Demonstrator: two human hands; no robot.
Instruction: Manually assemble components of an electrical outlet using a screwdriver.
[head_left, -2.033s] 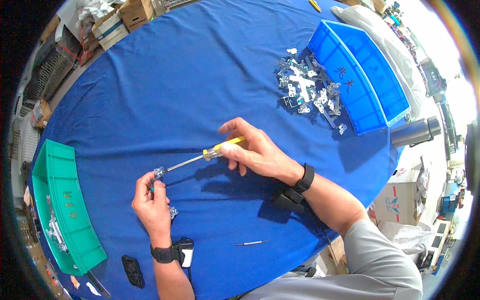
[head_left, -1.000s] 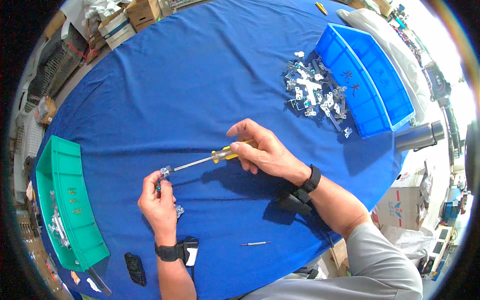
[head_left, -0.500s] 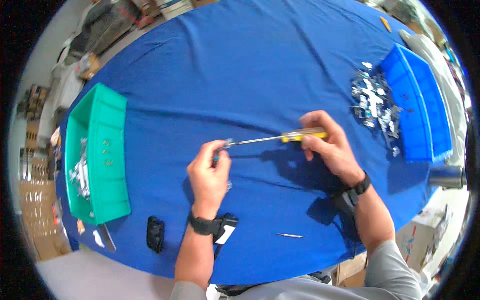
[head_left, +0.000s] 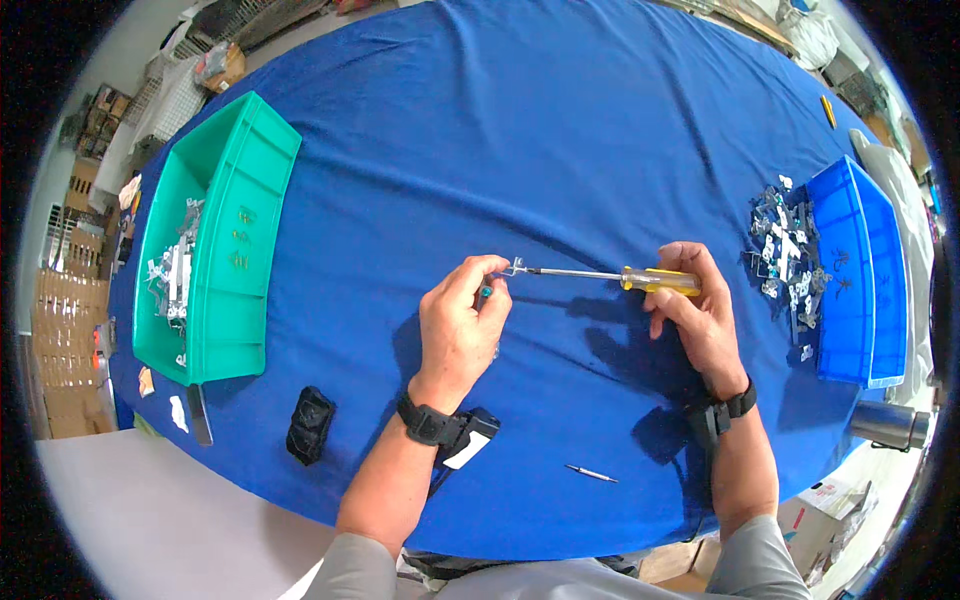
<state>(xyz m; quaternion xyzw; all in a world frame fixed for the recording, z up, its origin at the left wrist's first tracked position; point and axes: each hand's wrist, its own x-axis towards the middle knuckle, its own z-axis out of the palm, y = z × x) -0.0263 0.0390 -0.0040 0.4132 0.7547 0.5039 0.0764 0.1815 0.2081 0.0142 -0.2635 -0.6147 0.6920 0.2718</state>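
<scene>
Brownish handwritten characters (head_left: 240, 238) stand in a column on the green bin (head_left: 232, 325); dark handwritten characters (head_left: 841, 282) mark the blue bin (head_left: 860, 340); the pale carton's (head_left: 828, 525) red print (head_left: 799, 519) is too small to read.

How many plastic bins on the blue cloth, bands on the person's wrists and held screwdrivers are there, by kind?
Plastic bins: 2, one green and one blue
Black wristbands: 2, one on each wrist
Held screwdriver: 1, yellow-handled
Total: 5
</scene>
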